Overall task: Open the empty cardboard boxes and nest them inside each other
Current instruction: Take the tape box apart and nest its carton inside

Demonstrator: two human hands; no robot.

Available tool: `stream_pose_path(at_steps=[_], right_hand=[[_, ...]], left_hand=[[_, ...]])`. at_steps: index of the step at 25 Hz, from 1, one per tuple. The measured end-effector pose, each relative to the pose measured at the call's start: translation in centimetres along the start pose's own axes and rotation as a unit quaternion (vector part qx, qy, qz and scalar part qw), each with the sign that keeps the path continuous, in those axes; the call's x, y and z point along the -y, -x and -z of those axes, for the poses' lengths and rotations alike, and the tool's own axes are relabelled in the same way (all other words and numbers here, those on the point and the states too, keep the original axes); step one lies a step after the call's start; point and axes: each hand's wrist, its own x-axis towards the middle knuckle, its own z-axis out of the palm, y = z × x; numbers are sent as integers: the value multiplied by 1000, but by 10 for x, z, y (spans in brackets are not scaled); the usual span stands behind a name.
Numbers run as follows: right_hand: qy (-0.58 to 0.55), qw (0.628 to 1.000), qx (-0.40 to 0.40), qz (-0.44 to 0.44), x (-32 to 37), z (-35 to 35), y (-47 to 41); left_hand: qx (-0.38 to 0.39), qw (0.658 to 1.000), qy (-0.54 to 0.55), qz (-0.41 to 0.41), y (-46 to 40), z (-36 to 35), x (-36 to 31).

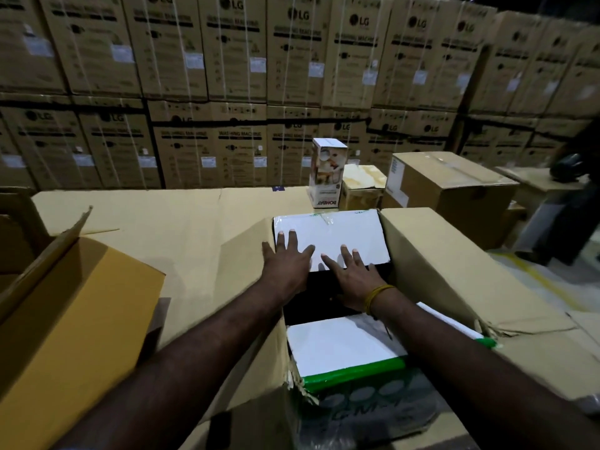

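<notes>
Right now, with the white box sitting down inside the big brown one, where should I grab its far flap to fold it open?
Grip the far white flap by its free near edge, coming from your side. Both the left hand and right hand lie flat on it; that edge overhangs the dark opening, so fingers could likely curl under it. The brown box walls hem in its sides.

Matt brown cardboard box [454, 271], glossy white flap [344, 235]

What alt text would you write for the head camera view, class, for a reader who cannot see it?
Both hands, left hand and right hand, press flat on the far white flap of a green-and-white box nested inside a larger brown box. Stacked cartons fill the background.
</notes>
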Motion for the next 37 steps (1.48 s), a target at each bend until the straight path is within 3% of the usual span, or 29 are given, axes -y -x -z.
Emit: stream_pose_path(at_steps=[7,15,22,26,29,31,34,37], right_hand=[[39,999,-1,6,-38,-5,-42],[91,990,-69,87,-88,0,-69],[44,977,-115,172,-102,21,-62],[13,949,-246,196,-111,39,-61],[-9,884,-424,197,-111,41,-68],[17,851,-496,174,-109,42,-78],[50,842,-525,112,-105,47,-94],[64,853,-513,74,-98,53,-109]], left_hand=[[71,995,-35,65,-34,3,1],[66,989,-115,66,-52,1,-13],[45,997,-19,57,-62,14,-24],[-55,996,42,59,-63,28,-38],[-203,977,36,57,-69,38,-36],[-314,949,-13,33,-77,34,-30],[-417,903,-101,16,-90,27,-21],[-430,891,-143,29,-102,32,-17]])
